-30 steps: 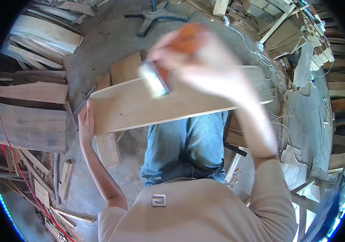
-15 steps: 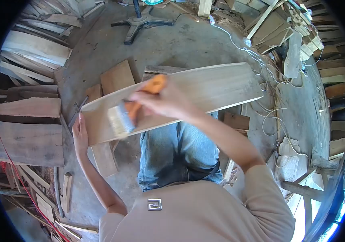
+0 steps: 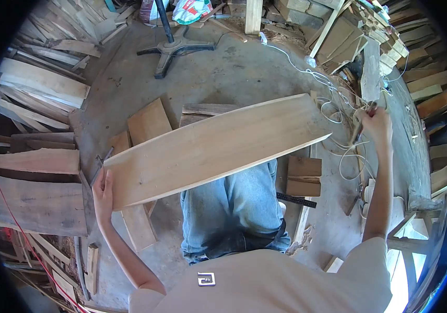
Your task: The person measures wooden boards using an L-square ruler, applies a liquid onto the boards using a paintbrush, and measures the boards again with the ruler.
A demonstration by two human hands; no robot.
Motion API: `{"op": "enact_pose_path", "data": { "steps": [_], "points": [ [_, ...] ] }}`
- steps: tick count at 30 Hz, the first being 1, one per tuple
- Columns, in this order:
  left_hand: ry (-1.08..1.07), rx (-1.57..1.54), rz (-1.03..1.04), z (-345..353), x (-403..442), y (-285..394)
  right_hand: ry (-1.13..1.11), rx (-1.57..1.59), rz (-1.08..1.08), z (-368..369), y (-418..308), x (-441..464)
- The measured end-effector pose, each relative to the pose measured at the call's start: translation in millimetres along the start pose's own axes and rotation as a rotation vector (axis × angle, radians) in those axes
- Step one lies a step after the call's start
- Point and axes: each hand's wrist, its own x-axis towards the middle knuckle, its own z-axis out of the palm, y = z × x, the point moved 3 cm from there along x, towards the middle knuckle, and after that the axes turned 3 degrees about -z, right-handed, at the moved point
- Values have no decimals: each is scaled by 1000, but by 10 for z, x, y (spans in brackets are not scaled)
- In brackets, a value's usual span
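Note:
A long pale wooden board (image 3: pixel 208 148), with a raised rim along its far side, lies tilted across my knees. My left hand (image 3: pixel 103 192) grips its left end, the thumb over the near face and the fingers out of sight behind it. Out beyond the board's right end, my right hand (image 3: pixel 377 127) is closed around a paintbrush (image 3: pixel 358 134), raised off the wood. The brush is seen nearly edge-on, and my fingers hide most of its handle.
Wood blocks (image 3: pixel 304 175) lie right of my knees, and flat offcuts (image 3: pixel 150 121) sit behind the board. White cable (image 3: pixel 333 88) coils on the floor at right. A star-shaped stand base (image 3: pixel 174 48) is ahead. Stacked planks (image 3: pixel 33 193) line the left.
My right hand has swung the paintbrush off the board and out to the right. The board's right end has shifted slightly left and nearer; my left hand still holds its left end.

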Motion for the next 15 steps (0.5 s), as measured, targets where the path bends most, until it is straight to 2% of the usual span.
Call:
{"op": "enact_pose_path", "data": {
  "steps": [4, 5, 7, 8, 9, 11, 12, 14, 15],
  "points": [
    [35, -6, 32, 2, -9, -57, -124, -73, -36, 251, -86, -168],
    [28, -30, 33, 8, -2, -53, -180, 2, -43, 347, -88, -168],
    [23, -46, 3, 10, 7, -4, -90, 66, -422, 813, 92, -31],
    [0, -59, -26, 26, -3, 19, -455, 360, -290, 930, 20, 1],
    [-1, -61, -32, 47, -8, 50, -460, 355, -291, 979, -38, -17],
    [-22, -193, 49, 92, -5, 129, -512, 680, -461, 1137, -196, -83],
    [-21, -194, 45, 108, 10, 112, -515, 678, -463, 1241, -239, -73],
    [-272, -532, 152, 167, 14, 73, -213, 973, -869, 1334, -378, -109],
    [-270, -524, 147, 200, 16, 17, -276, 1032, -759, 1416, -342, -86]
  ]
}}
